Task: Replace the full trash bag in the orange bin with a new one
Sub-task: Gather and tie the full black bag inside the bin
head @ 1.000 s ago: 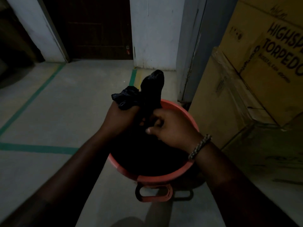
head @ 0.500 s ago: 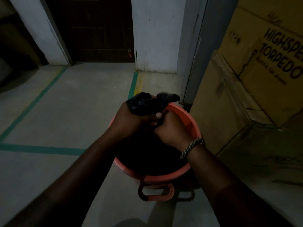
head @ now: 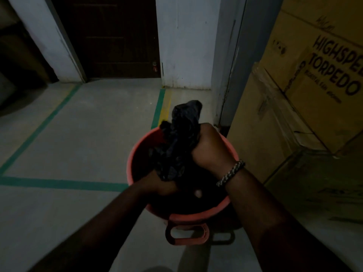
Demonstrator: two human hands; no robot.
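Observation:
The orange bin (head: 132,163) stands on the floor in dim light, its handle (head: 186,233) toward me. A black trash bag (head: 177,146) fills it, with its gathered top sticking up above the far rim. My right hand (head: 211,149), a braided bracelet on its wrist, grips the bunched neck of the bag from the right. My left hand (head: 161,186) is lower, inside the bin's near side, closed on the bag below the neck; its fingers are mostly lost in shadow.
Large cardboard boxes (head: 306,99) are stacked close on the right of the bin. A grey door frame (head: 227,71) and white wall (head: 184,42) stand behind it. A dark door (head: 110,36) is at the back. Green tape lines (head: 59,183) cross the concrete floor on the left.
My right hand has moved up onto the bag's neck and my left hand has dropped lower into the bin. The bag's top now stands higher above the rim.

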